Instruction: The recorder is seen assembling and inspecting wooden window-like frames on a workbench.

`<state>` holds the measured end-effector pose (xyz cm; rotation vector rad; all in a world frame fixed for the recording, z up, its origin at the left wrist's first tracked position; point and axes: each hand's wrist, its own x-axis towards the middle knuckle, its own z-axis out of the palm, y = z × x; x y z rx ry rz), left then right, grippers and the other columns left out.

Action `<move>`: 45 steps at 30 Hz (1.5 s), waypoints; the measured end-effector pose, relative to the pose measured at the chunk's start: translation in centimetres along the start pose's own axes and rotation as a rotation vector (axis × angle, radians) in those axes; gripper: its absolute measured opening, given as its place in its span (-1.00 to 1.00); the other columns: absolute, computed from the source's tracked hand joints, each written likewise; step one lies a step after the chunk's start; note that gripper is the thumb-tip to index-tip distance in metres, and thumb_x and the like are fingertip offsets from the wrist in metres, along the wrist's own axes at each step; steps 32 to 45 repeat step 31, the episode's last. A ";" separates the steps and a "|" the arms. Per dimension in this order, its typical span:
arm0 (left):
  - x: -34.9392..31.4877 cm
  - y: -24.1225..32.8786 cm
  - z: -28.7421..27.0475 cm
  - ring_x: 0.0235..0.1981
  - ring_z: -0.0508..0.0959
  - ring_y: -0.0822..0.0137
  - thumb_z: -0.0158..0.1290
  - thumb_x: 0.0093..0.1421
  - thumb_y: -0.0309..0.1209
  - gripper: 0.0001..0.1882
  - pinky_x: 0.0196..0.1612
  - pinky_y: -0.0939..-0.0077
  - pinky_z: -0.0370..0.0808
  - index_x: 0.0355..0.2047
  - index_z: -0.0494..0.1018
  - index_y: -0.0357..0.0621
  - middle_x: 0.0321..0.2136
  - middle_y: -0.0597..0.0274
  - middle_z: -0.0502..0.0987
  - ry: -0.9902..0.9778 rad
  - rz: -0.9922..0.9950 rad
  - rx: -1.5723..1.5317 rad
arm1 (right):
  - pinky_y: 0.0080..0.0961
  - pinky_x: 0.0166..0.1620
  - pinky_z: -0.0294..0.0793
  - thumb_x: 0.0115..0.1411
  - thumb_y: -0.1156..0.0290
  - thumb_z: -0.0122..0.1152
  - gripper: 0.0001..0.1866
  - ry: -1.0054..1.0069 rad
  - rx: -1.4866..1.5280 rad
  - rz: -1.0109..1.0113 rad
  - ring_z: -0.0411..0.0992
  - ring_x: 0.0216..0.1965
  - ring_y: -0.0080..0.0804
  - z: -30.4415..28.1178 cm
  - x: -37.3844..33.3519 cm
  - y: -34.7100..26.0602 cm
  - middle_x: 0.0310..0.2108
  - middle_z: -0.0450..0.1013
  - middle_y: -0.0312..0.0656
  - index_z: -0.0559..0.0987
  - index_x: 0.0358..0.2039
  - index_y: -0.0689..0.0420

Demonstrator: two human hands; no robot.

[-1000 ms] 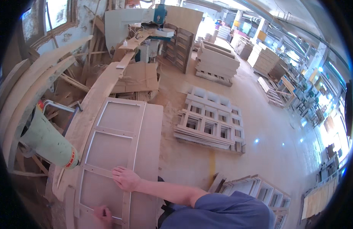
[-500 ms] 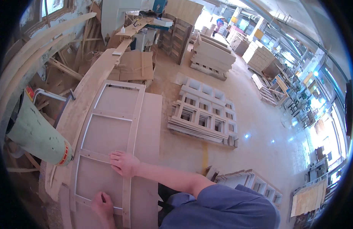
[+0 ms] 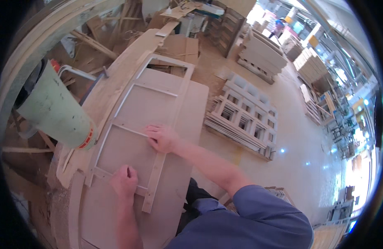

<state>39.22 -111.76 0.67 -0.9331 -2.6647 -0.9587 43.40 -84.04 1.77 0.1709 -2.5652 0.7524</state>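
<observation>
A light wooden frame point(image 3: 149, 182) with several crossbars lies on a flat brown board point(image 3: 191, 120). My left hand point(image 3: 124, 181) is closed in a loose fist at the crossbar of its near end. Farther along, my right hand point(image 3: 162, 138) has bent fingers over the right end of another crossbar, beside the long right rail. Both hands touch the frame; the undersides of their fingers are hidden. The rail's near end sticks out past the last crossbar.
Left of the frame, a pale green tube point(image 3: 61, 106) leans over the wooden bench point(image 3: 125, 58). A narrow strip point(image 3: 76, 203) stands along the board's left edge. Stacked frames point(image 3: 241, 116) sit on the floor to the right. Farther off are stacked panels point(image 3: 262, 54) and a person point(image 3: 277, 28).
The view has shifted, bringing the frame's near end into sight. The frame appears to have slid slightly away from me along the board. Both hands remain at its crossbars.
</observation>
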 end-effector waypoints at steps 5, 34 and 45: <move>1.9 1.3 0.7 -0.54 0.56 -0.04 0.16 0.21 -0.36 -0.80 -0.45 0.03 0.47 -0.53 0.46 -0.11 -0.60 0.06 0.53 -0.030 -0.027 -0.046 | -0.16 0.25 0.44 0.20 0.36 0.20 -0.84 -0.053 -0.061 -0.008 0.46 0.16 -0.03 -0.7 0.7 1.9 -0.03 0.56 -0.07 0.59 -0.28 0.16; 10.1 2.0 9.3 -0.47 0.64 0.19 0.19 0.21 -0.43 -0.91 -0.43 0.09 0.51 -0.40 0.49 -0.09 -0.52 0.01 0.60 -0.030 0.063 -0.156 | -0.12 0.29 0.42 0.09 0.15 0.37 -0.64 -0.153 -0.153 0.092 0.42 0.25 -0.06 -5.5 3.6 12.4 0.03 0.58 -0.03 0.65 -0.23 0.18; 10.1 2.0 9.3 -0.47 0.64 0.19 0.19 0.21 -0.43 -0.91 -0.43 0.09 0.51 -0.40 0.49 -0.09 -0.52 0.01 0.60 -0.030 0.063 -0.156 | -0.12 0.29 0.42 0.09 0.15 0.37 -0.64 -0.153 -0.153 0.092 0.42 0.25 -0.06 -5.5 3.6 12.4 0.03 0.58 -0.03 0.65 -0.23 0.18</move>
